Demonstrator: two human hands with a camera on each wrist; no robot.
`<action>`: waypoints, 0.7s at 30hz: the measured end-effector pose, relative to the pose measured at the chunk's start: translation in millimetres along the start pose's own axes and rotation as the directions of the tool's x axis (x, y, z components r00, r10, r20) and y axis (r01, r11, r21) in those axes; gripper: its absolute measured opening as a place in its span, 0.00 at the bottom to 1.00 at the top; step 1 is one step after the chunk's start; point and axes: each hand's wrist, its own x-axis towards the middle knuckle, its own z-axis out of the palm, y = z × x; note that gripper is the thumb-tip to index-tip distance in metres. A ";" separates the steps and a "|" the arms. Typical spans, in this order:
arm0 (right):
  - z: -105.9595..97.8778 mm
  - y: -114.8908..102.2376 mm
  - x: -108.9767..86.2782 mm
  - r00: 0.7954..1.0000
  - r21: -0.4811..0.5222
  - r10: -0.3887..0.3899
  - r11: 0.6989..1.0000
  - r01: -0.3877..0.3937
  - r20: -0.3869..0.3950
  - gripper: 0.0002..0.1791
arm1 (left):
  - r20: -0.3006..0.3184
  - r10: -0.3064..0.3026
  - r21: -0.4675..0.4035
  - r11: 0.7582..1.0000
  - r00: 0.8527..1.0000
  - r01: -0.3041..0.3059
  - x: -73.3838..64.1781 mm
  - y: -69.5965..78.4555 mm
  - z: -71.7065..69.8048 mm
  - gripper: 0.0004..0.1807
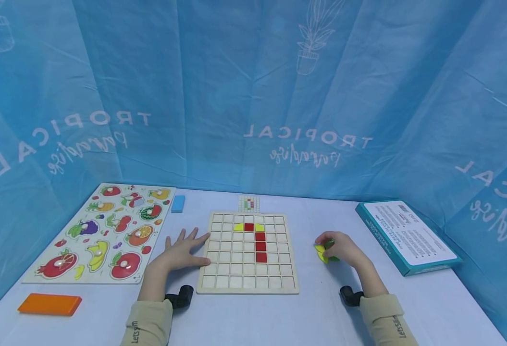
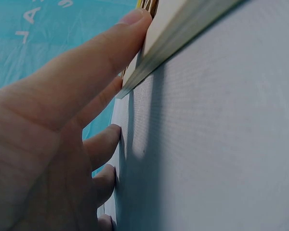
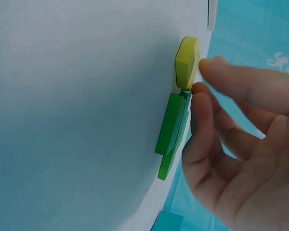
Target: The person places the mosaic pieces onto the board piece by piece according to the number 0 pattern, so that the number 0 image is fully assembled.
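My left hand (image 1: 179,252) lies spread at the left edge of a wooden grid board (image 1: 236,284); its thumb (image 2: 130,29) touches the rim. Red square tiles (image 1: 260,246) form a short column on the board. Above the column, another red tile (image 1: 249,227) sits between two yellow curved tiles (image 1: 238,227). To the right of the board, my right hand (image 1: 341,250) bends its thumb and index finger to pinch a yellow piece (image 3: 185,65) close to the tablecloth. Green pieces (image 3: 169,125) lie against it, partly hidden by the fingers.
A small pattern card (image 1: 249,203) lies behind the board. At the left are a fruit puzzle (image 1: 80,257), a blue block (image 1: 178,203) and an orange block (image 1: 50,304). A teal box (image 1: 409,235) lies at the right, and a blue curtain (image 1: 218,86) hangs behind.
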 end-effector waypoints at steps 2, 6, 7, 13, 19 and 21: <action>0.5 0.1 0.6 1.000 -0.016 -0.003 1.000 0.003 -0.008 0.15 | 0.001 -0.002 0.002 1.000 1.000 0.002 -0.3 0.3 -0.3 0.47; 0.7 -1.7 1.6 1.000 -0.051 -0.009 0.999 0.009 -0.010 0.16 | 0.001 -0.007 0.004 1.000 1.000 0.007 -0.5 1.2 -1.3 0.47; 0.6 -2.5 1.6 1.000 -0.061 -0.011 0.998 0.011 -0.008 0.16 | 0.001 -0.007 0.005 1.000 1.000 0.007 -0.4 1.3 -1.5 0.47; 0.1 -5.6 0.8 1.000 -0.101 -0.009 0.995 0.009 -0.001 0.16 | 0.005 -0.013 0.002 1.000 1.000 0.013 -1.1 2.1 -1.6 0.47; -0.9 -4.2 0.8 1.000 -0.134 0.001 0.991 -0.001 0.002 0.15 | 0.004 -0.010 0.004 1.000 1.000 0.010 -2.2 2.6 -1.3 0.46; -1.0 -3.3 1.0 1.000 -0.139 -0.006 0.990 0.007 0.006 0.13 | 0.004 -0.010 0.004 1.000 1.000 0.009 -2.5 2.7 -1.4 0.46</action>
